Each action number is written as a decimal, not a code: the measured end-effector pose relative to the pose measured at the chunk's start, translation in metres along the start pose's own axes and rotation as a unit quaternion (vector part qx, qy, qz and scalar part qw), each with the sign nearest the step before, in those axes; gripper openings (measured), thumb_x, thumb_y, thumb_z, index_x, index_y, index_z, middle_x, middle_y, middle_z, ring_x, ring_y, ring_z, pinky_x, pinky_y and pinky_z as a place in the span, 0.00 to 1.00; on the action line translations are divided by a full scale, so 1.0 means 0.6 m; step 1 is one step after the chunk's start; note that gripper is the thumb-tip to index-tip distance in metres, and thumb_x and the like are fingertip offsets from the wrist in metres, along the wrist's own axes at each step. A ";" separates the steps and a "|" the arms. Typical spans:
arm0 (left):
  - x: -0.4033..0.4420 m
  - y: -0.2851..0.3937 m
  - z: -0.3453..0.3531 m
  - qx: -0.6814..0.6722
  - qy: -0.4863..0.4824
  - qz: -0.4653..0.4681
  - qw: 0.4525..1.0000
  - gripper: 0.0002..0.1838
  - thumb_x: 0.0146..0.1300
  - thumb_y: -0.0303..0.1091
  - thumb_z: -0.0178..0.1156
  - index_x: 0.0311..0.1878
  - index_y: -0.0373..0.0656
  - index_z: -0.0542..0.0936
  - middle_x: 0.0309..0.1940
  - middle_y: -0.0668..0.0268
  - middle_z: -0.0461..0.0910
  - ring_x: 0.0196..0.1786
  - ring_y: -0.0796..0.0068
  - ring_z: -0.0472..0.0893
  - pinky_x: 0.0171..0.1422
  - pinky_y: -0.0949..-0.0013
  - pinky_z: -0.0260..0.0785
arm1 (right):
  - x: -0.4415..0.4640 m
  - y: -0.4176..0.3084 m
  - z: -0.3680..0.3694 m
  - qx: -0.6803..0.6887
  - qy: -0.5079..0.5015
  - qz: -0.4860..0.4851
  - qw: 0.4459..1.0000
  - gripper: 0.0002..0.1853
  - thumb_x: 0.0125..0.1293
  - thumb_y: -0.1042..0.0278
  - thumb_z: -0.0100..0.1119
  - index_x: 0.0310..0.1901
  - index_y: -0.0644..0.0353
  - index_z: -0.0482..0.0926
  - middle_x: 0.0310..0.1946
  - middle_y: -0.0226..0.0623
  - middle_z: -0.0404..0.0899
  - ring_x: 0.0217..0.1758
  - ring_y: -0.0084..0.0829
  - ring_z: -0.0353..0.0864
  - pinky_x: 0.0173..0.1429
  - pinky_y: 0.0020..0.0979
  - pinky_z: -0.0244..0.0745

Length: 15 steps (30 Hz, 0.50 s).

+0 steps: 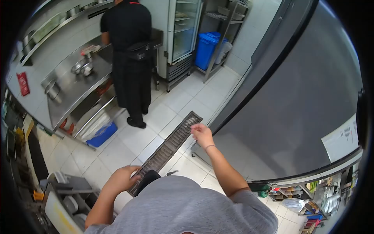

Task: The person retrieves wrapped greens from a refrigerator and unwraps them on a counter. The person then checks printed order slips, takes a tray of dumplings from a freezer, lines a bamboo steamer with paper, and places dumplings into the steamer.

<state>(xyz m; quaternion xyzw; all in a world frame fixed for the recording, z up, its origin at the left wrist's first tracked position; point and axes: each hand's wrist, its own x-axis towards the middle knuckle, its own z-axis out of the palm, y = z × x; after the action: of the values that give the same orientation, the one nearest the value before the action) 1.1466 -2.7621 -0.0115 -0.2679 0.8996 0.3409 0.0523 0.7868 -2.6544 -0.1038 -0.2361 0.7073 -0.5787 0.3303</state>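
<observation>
My left hand (122, 179) hangs in the lower left, its fingers loosely apart and nothing visible in them. Below it in the view runs a long dark slatted drain grate (168, 147), which looks set in the floor tiles; I cannot see any contact. My right hand (202, 135) is out in front near the grate's far end, fingers half bent and apart, holding nothing that I can see. To its right stands a large grey panel (288, 105), like a fridge door, with a white paper (343, 139) on it.
A person in black (130, 58) stands at a steel counter (80, 95) holding metal bowls (82, 68). Beyond are a glass-door fridge (183, 35) and a blue bin (207, 50). A blue crate (102, 134) sits under the counter. Stocked shelves (311, 195) are at lower right.
</observation>
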 end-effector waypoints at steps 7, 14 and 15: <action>0.309 -0.082 -0.122 -0.030 0.006 -0.034 0.999 0.21 0.58 0.33 0.64 0.55 0.40 0.78 0.44 0.53 0.83 0.47 0.59 0.82 0.53 0.62 0.73 | 0.284 -0.116 -0.030 -0.011 0.072 -0.109 0.991 0.10 0.63 0.72 0.58 0.45 0.64 0.78 0.33 0.30 0.79 0.32 0.20 0.76 0.39 0.23 0.73; 0.870 0.021 -0.266 -0.023 -0.012 0.241 0.970 0.19 0.62 0.36 0.60 0.54 0.39 0.78 0.46 0.51 0.81 0.51 0.52 0.80 0.56 0.60 0.72 | 0.394 -0.023 -0.090 -0.060 0.178 0.048 0.981 0.08 0.64 0.71 0.60 0.43 0.63 0.79 0.34 0.29 0.81 0.34 0.18 0.77 0.37 0.23 0.75; 0.944 0.069 -0.269 -0.025 -0.014 0.305 0.952 0.18 0.62 0.34 0.60 0.53 0.38 0.78 0.45 0.51 0.82 0.48 0.53 0.81 0.54 0.61 0.72 | 0.402 0.005 -0.099 -0.069 0.196 0.065 0.976 0.08 0.63 0.71 0.60 0.43 0.63 0.79 0.33 0.29 0.80 0.33 0.18 0.77 0.37 0.23 0.75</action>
<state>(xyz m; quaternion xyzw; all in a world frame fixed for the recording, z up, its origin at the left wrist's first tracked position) 0.6574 -3.0928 -0.0207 0.0230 0.9288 0.3667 -0.0485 0.5812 -2.7870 -0.1469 -0.0939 0.8103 -0.5407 0.2056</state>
